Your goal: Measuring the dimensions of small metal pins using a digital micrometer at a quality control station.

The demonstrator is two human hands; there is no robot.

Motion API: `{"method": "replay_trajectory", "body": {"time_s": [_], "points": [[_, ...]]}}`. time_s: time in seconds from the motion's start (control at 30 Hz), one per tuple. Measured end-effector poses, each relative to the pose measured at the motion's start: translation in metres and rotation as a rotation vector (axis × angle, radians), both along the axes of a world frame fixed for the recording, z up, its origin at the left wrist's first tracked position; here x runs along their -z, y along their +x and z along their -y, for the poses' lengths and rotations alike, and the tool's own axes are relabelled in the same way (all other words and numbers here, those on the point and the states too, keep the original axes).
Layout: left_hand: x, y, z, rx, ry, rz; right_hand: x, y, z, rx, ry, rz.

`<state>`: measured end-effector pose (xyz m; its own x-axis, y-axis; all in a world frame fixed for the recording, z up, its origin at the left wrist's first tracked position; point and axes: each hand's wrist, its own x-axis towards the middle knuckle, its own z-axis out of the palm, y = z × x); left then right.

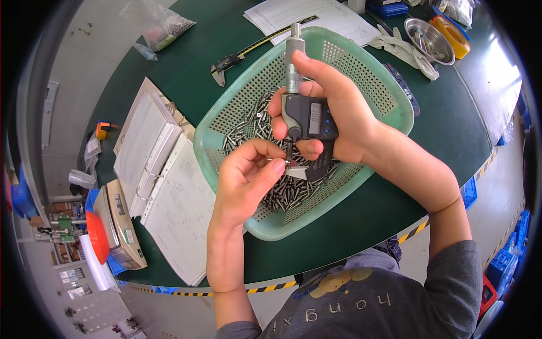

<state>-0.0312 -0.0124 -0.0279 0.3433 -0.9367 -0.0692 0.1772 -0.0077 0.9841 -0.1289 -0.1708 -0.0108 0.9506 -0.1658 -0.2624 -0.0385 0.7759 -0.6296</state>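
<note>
My right hand (344,107) is wrapped round a digital micrometer (310,117), its thumb up on the silver thimble and its fingers round the dark frame. The micrometer's display faces up, and its jaws point toward my left hand (245,175). That hand pinches a small metal pin (287,162) between thumb and forefinger, right at the gap of the micrometer; whether both jaws touch it I cannot tell. Below both hands sits a green plastic basket (226,121) with perforated sides, holding a heap of small metal pins (282,195).
An open ring binder (183,198) lies left of the basket, beside a weighing scale (121,226). Behind the basket are a caliper (226,68) and paper sheets (271,20). White gloves (403,48) and a metal bowl (429,40) lie at the far right of the green table (389,209).
</note>
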Motion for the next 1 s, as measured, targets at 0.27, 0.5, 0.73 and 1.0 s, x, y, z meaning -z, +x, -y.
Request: {"method": "replay_trajectory", "body": {"time_s": [0.27, 0.5, 0.73, 1.0], "points": [[-0.0016, -0.0007, 0.0006, -0.003, 0.005, -0.004, 0.0006, -0.0006, -0.0007, 0.007, -0.013, 0.009], [-0.0014, -0.0009, 0.0007, -0.022, 0.027, 0.012, -0.0008, -0.0008, -0.0020, 0.018, -0.064, 0.008], [-0.0025, 0.0017, -0.0017, -0.034, 0.042, 0.030, -0.0025, 0.0002, -0.0042, 0.043, -0.050, 0.014], [0.0010, -0.0024, 0.0040, -0.031, 0.004, 0.001, -0.0010, -0.0015, -0.0006, 0.038, 0.001, -0.028]]}}
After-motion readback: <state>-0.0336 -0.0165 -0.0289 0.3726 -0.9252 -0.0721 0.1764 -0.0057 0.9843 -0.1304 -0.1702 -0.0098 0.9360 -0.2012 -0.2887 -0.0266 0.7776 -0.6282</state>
